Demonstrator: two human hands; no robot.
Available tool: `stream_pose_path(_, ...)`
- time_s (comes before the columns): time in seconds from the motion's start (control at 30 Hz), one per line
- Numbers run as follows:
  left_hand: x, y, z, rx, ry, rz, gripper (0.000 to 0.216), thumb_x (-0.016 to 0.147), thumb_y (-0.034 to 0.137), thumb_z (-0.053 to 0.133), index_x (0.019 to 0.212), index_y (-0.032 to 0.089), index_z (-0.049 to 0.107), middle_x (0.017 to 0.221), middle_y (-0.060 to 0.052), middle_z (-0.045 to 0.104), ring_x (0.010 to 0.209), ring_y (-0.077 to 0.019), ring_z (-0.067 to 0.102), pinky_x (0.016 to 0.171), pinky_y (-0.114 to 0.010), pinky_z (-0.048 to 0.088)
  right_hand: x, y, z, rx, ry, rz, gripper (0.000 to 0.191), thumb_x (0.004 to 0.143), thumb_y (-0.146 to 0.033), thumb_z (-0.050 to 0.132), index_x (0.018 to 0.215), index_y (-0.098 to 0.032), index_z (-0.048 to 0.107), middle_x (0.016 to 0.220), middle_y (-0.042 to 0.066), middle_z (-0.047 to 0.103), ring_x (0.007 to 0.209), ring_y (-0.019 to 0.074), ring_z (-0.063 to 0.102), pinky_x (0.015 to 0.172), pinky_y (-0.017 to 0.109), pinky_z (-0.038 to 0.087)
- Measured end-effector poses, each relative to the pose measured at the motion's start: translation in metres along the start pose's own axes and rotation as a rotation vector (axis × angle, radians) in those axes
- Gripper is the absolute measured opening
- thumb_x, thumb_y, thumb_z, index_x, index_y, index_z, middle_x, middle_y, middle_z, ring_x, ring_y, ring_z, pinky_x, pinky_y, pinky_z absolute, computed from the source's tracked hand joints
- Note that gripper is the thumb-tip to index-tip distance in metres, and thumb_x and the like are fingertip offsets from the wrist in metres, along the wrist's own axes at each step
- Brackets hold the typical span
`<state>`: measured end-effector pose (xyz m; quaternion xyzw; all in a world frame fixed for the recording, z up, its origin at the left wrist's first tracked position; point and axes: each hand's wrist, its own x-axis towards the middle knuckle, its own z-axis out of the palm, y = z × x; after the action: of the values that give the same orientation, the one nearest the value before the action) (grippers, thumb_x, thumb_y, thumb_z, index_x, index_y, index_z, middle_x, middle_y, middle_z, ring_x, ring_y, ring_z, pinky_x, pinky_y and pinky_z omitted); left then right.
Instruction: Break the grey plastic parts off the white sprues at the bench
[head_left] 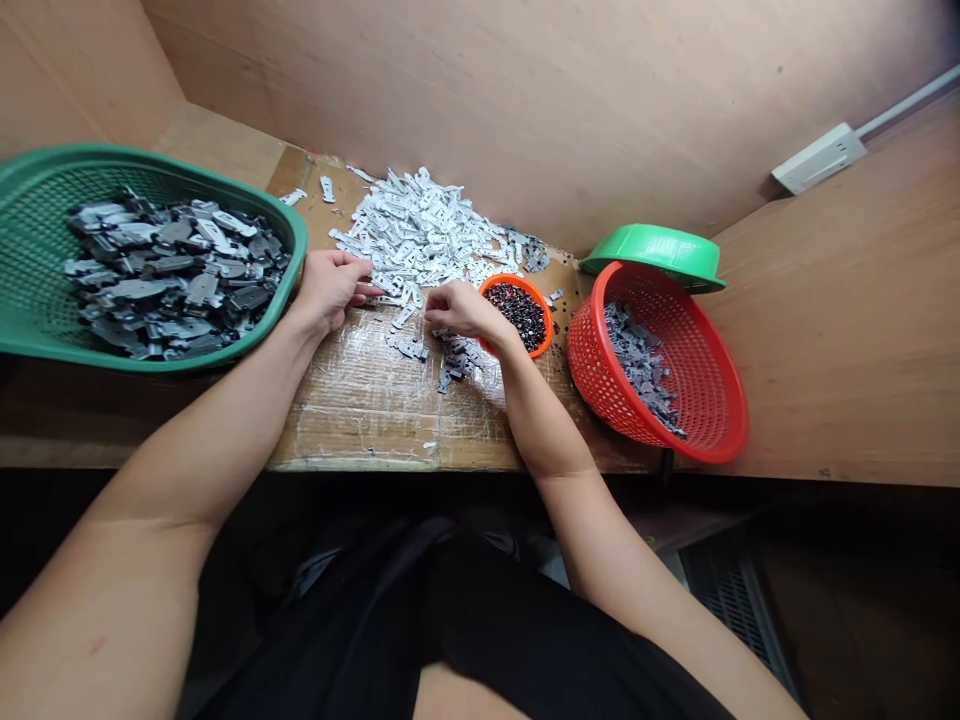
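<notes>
My left hand (330,285) rests on the wooden bench (360,400) at the near edge of a heap of small white metal pieces (420,230), its fingertips touching them. My right hand (459,308) is curled over the same edge of the heap, fingers closed around small parts that I cannot make out clearly. A few grey pieces (454,358) lie just below my right hand. A small orange bowl of dark beads (520,313) sits right beside my right wrist.
A green basket (45,320) of grey metal parts stands at the left. A red basket (675,400) with grey parts leans at the right, a green bowl (652,252) behind it. Wooden walls enclose the bench; a white socket strip (817,158) is on the right wall.
</notes>
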<state>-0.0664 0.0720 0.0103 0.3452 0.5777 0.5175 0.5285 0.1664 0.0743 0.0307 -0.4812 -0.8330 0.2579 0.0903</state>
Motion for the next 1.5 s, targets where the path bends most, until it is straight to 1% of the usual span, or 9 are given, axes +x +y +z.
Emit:
stream_pose_path(0.13,-0.001,0.0,0.0,-0.006,-0.018,-0.008,0.024,0.093,0.005,0.077,0.077,0.018,0.065,0.076,-0.004,0.069,0.063,-0.0157,0.079,0.046,-0.023,0.034,-0.015,-0.01,0.007,-0.022,-0.087,-0.068,0.014,0.096,-0.014,0.071,0.085,-0.019,0.078,0.082,0.003,0.073,0.083,0.019,0.062,0.088,0.038,0.045)
stream_pose_path(0.23,-0.003,0.0,0.0,0.016,-0.047,-0.009,0.024,0.092,0.008,0.079,0.078,0.019,0.064,0.078,-0.005,0.069,0.067,-0.0182,0.081,0.045,-0.023,0.033,-0.021,-0.007,0.003,-0.034,-0.016,-0.073,0.016,0.101,-0.017,0.068,0.09,-0.02,0.079,0.088,0.004,0.077,0.087,0.0204,0.065,0.091,0.037,0.048)
stream_pose_path(0.37,-0.005,0.002,-0.002,0.021,-0.102,-0.02,0.022,0.092,0.011,0.08,0.079,0.019,0.065,0.078,-0.005,0.069,0.069,-0.0181,0.081,0.045,-0.021,0.033,-0.035,0.03,-0.024,-0.146,0.322,0.23,0.022,0.104,-0.018,0.062,0.099,-0.019,0.083,0.1,0.011,0.081,0.095,0.0265,0.07,0.092,0.042,0.052)
stream_pose_path(0.47,-0.01,0.001,-0.002,0.034,-0.165,-0.018,0.022,0.091,0.012,0.081,0.078,0.019,0.066,0.076,-0.004,0.069,0.069,-0.0169,0.079,0.047,-0.021,0.035,-0.047,0.062,-0.038,-0.288,0.333,0.442,0.014,0.099,-0.02,0.071,0.099,-0.02,0.085,0.102,0.014,0.081,0.099,0.0306,0.071,0.095,0.046,0.053)
stream_pose_path(0.7,-0.029,0.004,0.009,0.116,-0.221,-0.051,0.018,0.092,0.012,0.079,0.078,0.019,0.069,0.084,-0.009,0.08,0.069,-0.017,0.08,0.05,-0.024,0.037,-0.048,0.09,-0.018,-0.211,0.351,0.292,0.018,0.094,-0.007,0.067,0.094,-0.017,0.081,0.094,0.012,0.078,0.088,0.0251,0.064,0.093,0.045,0.052)
stream_pose_path(0.93,-0.032,0.005,0.011,0.121,-0.222,-0.061,0.02,0.091,0.011,0.078,0.076,0.02,0.07,0.077,-0.008,0.076,0.067,-0.0186,0.079,0.049,-0.026,0.038,-0.052,0.089,-0.023,-0.185,0.336,0.255,0.016,0.094,-0.009,0.066,0.09,-0.02,0.077,0.092,0.009,0.074,0.087,0.024,0.06,0.091,0.044,0.048)
stream_pose_path(1.17,-0.036,0.002,0.014,0.115,-0.248,-0.064,0.02,0.09,0.009,0.079,0.076,0.02,0.07,0.072,-0.006,0.072,0.067,-0.0188,0.078,0.049,-0.024,0.039,-0.059,0.075,-0.028,-0.031,0.514,0.255,0.016,0.089,-0.011,0.065,0.083,-0.025,0.062,0.079,0.001,0.064,0.077,0.0201,0.055,0.085,0.04,0.049)
stream_pose_path(1.33,-0.038,0.003,0.016,0.116,-0.246,-0.081,0.022,0.087,0.007,0.081,0.074,0.02,0.07,0.072,-0.007,0.073,0.069,-0.0208,0.079,0.049,-0.025,0.04,-0.06,0.063,-0.028,0.004,0.559,0.226,0.02,0.098,-0.017,0.062,0.081,-0.026,0.059,0.08,0.002,0.063,0.078,0.0207,0.056,0.088,0.042,0.049)
stream_pose_path(1.5,-0.04,0.0,0.016,0.109,-0.255,-0.063,0.022,0.084,0.01,0.085,0.072,0.021,0.07,0.072,-0.008,0.072,0.069,-0.0235,0.08,0.046,-0.025,0.036,-0.052,0.033,-0.012,0.441,0.482,0.158,0.011,0.099,-0.03,0.069,0.088,-0.025,0.07,0.081,0.001,0.064,0.075,0.0191,0.055,0.075,0.038,0.049)
